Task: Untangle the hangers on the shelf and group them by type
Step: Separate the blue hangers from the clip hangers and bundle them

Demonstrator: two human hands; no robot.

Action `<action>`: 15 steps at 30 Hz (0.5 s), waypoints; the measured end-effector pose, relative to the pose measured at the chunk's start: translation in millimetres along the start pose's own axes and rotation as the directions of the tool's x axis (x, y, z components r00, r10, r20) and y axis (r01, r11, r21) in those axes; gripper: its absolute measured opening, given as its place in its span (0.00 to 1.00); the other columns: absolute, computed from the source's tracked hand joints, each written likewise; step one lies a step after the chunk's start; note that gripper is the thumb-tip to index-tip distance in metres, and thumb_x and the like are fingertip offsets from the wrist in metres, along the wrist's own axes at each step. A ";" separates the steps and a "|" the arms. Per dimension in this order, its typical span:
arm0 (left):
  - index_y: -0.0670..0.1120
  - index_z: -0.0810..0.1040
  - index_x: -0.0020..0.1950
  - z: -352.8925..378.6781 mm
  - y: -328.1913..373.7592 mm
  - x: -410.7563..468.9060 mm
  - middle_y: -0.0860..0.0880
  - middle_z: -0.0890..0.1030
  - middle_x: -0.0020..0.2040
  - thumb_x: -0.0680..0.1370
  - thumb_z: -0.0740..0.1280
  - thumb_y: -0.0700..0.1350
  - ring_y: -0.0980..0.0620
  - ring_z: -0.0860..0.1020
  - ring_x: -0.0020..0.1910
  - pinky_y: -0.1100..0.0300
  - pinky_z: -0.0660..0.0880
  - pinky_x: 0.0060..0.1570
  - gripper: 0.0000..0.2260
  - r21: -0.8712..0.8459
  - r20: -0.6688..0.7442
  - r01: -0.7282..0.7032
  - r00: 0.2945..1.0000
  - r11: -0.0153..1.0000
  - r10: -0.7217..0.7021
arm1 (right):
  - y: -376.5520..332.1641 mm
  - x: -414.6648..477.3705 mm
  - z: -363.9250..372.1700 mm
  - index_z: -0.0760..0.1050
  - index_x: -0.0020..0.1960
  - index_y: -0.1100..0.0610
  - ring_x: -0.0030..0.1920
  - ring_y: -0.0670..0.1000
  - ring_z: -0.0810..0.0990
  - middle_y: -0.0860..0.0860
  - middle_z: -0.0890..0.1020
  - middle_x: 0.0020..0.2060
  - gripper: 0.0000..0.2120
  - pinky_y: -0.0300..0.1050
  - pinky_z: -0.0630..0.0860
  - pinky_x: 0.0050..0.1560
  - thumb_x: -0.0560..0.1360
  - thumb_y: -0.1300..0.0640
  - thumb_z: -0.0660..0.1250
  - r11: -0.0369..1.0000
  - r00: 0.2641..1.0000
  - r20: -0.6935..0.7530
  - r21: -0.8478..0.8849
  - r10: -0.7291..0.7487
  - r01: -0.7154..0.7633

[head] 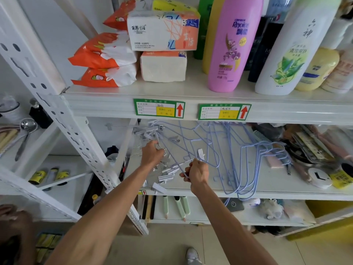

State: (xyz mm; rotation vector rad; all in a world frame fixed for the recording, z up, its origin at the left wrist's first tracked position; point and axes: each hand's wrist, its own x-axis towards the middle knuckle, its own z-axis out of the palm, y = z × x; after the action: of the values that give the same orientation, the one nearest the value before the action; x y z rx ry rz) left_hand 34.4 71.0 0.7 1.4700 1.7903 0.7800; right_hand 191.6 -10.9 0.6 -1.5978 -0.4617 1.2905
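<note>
1. Wire hangers (238, 150): pale lilac-blue.
2. Clip hangers (168, 173): white and grey.
3. Shelf (114, 104): white.
4. Bottle (229, 54): pink, purple flower print.
5. Tissue packs (103, 54): orange and white.
6. Price labels (159, 108): green, yellow patch, red arrow.

"Rejoice" and "2in1" on pink bottle (232, 44), "100" on tissue pack (162, 31)

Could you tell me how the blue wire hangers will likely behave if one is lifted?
Probably light and fairly stiff: the blue wire hangers are thin coated wire. Lifting one would likely drag its neighbours, since their hooks nest together. The bunch might slide off, as it overhangs the shelf edge.
</note>
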 end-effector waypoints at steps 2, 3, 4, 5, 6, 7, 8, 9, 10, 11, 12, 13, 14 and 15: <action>0.41 0.73 0.70 2.9 -0.7 -0.3 0.43 0.82 0.54 0.75 0.67 0.38 0.50 0.80 0.44 0.62 0.73 0.40 0.23 -0.005 0.002 0.007 1.000 1.000 -0.007 | -0.5 -0.6 2.3 0.69 0.43 0.61 0.23 0.55 0.78 0.56 0.72 0.29 0.15 0.41 0.67 0.21 0.84 0.58 0.51 1.000 1.000 -0.007 0.024 -0.009 0.009; 0.42 0.73 0.71 4.2 -1.2 0.2 0.42 0.81 0.57 0.75 0.67 0.39 0.50 0.79 0.46 0.62 0.74 0.41 0.23 -0.013 -0.002 0.015 1.000 1.000 -0.015 | -0.6 -0.3 3.7 0.69 0.43 0.61 0.23 0.56 0.79 0.56 0.72 0.29 0.15 0.40 0.67 0.21 0.85 0.58 0.51 0.999 1.000 -0.011 0.040 -0.009 0.010; 0.42 0.72 0.71 5.0 -1.1 -0.1 0.42 0.80 0.60 0.75 0.67 0.39 0.50 0.79 0.47 0.63 0.74 0.41 0.24 -0.021 -0.007 0.021 1.000 1.000 -0.021 | -0.9 0.7 5.8 0.69 0.43 0.62 0.24 0.56 0.79 0.56 0.73 0.28 0.15 0.40 0.67 0.20 0.85 0.57 0.51 0.998 1.000 -0.018 0.057 -0.008 0.009; 0.42 0.72 0.71 5.5 -0.7 -0.8 0.42 0.80 0.61 0.75 0.67 0.39 0.49 0.79 0.48 0.64 0.74 0.40 0.24 -0.024 -0.013 0.026 1.000 0.999 -0.027 | -1.3 2.4 8.0 0.69 0.43 0.61 0.24 0.56 0.79 0.56 0.73 0.28 0.15 0.40 0.67 0.20 0.85 0.57 0.52 0.997 1.000 -0.024 0.076 -0.004 0.006; 0.41 0.72 0.71 6.5 -0.7 -1.1 0.42 0.80 0.61 0.75 0.67 0.38 0.50 0.79 0.47 0.66 0.73 0.38 0.24 -0.023 -0.025 0.026 0.999 0.999 -0.026 | -2.2 4.5 10.4 0.69 0.42 0.61 0.24 0.57 0.79 0.56 0.72 0.28 0.15 0.39 0.66 0.20 0.85 0.57 0.52 0.995 0.999 -0.032 0.097 0.002 0.001; 0.40 0.72 0.71 7.3 0.7 -2.7 0.42 0.79 0.61 0.75 0.66 0.37 0.52 0.78 0.44 0.70 0.72 0.35 0.23 -0.025 -0.037 0.025 0.999 0.999 -0.026 | -3.7 6.4 12.5 0.68 0.42 0.61 0.24 0.56 0.79 0.56 0.72 0.28 0.15 0.39 0.66 0.20 0.85 0.57 0.52 0.993 0.999 -0.039 0.122 0.011 -0.007; 0.39 0.72 0.71 7.8 1.9 -4.4 0.42 0.79 0.62 0.76 0.65 0.36 0.54 0.76 0.43 0.72 0.69 0.32 0.22 -0.030 -0.049 0.025 0.998 0.999 -0.026 | -5.7 8.0 14.1 0.68 0.42 0.61 0.23 0.56 0.78 0.56 0.72 0.28 0.15 0.38 0.66 0.19 0.85 0.58 0.52 0.989 0.999 -0.044 0.145 0.021 -0.015; 0.39 0.72 0.71 8.1 3.2 -5.5 0.42 0.78 0.62 0.77 0.65 0.36 0.55 0.75 0.44 0.72 0.68 0.32 0.22 -0.042 -0.067 0.022 0.997 0.999 -0.025 | -8.1 9.7 15.2 0.67 0.43 0.61 0.22 0.55 0.78 0.57 0.71 0.29 0.14 0.38 0.65 0.19 0.85 0.58 0.52 0.986 0.998 -0.047 0.163 0.029 -0.021; 0.38 0.72 0.70 8.4 4.0 -5.9 0.42 0.78 0.62 0.77 0.64 0.36 0.54 0.74 0.45 0.70 0.68 0.35 0.21 -0.050 -0.081 0.021 0.996 0.999 -0.025 | -10.1 11.0 15.6 0.67 0.43 0.61 0.21 0.55 0.77 0.57 0.71 0.29 0.13 0.38 0.65 0.19 0.84 0.59 0.51 0.985 0.998 -0.047 0.173 0.032 -0.023; 0.38 0.73 0.70 8.0 5.2 -6.3 0.42 0.78 0.62 0.77 0.64 0.36 0.54 0.74 0.46 0.67 0.69 0.38 0.20 -0.057 -0.097 0.021 0.995 0.998 -0.027 | -11.7 11.3 15.6 0.67 0.44 0.60 0.20 0.54 0.77 0.57 0.71 0.29 0.13 0.37 0.64 0.19 0.84 0.60 0.51 0.984 0.998 -0.047 0.174 0.031 -0.022; 0.38 0.73 0.69 7.6 4.8 -4.6 0.41 0.79 0.61 0.77 0.64 0.36 0.53 0.75 0.46 0.64 0.69 0.41 0.20 -0.063 -0.113 0.018 0.993 0.998 -0.025 | -12.6 11.4 15.4 0.67 0.43 0.60 0.20 0.54 0.77 0.57 0.71 0.28 0.13 0.37 0.63 0.19 0.84 0.60 0.51 0.985 0.998 -0.048 0.171 0.027 -0.019; 0.38 0.74 0.68 6.5 5.9 -5.1 0.41 0.79 0.60 0.77 0.64 0.36 0.52 0.75 0.46 0.62 0.70 0.42 0.19 -0.069 -0.117 0.024 0.993 0.997 -0.032 | -12.5 11.2 15.1 0.67 0.43 0.60 0.20 0.54 0.76 0.56 0.70 0.28 0.13 0.37 0.63 0.19 0.84 0.60 0.51 0.986 0.999 -0.049 0.168 0.025 -0.016; 0.38 0.74 0.68 5.7 5.7 -4.3 0.40 0.80 0.58 0.76 0.64 0.36 0.51 0.76 0.45 0.63 0.70 0.41 0.19 -0.073 -0.124 0.031 0.992 0.997 -0.040 | -11.2 11.0 14.9 0.66 0.42 0.60 0.20 0.54 0.76 0.56 0.70 0.27 0.14 0.36 0.63 0.19 0.84 0.60 0.51 0.986 0.998 -0.050 0.164 0.023 -0.015; 0.37 0.75 0.66 4.7 5.0 -4.1 0.41 0.81 0.56 0.76 0.63 0.35 0.51 0.76 0.43 0.66 0.71 0.37 0.18 -0.077 -0.134 0.036 0.990 0.996 -0.046 | -8.5 10.8 14.2 0.66 0.41 0.60 0.20 0.54 0.77 0.56 0.71 0.27 0.15 0.36 0.63 0.20 0.85 0.59 0.51 0.987 0.998 -0.051 0.159 0.023 -0.014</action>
State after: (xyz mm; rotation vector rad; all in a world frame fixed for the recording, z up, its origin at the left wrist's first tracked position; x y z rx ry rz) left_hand 41.6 68.0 2.5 1.3560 1.8649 0.9345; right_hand 185.1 7.6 3.2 -1.5017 -0.3047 1.2640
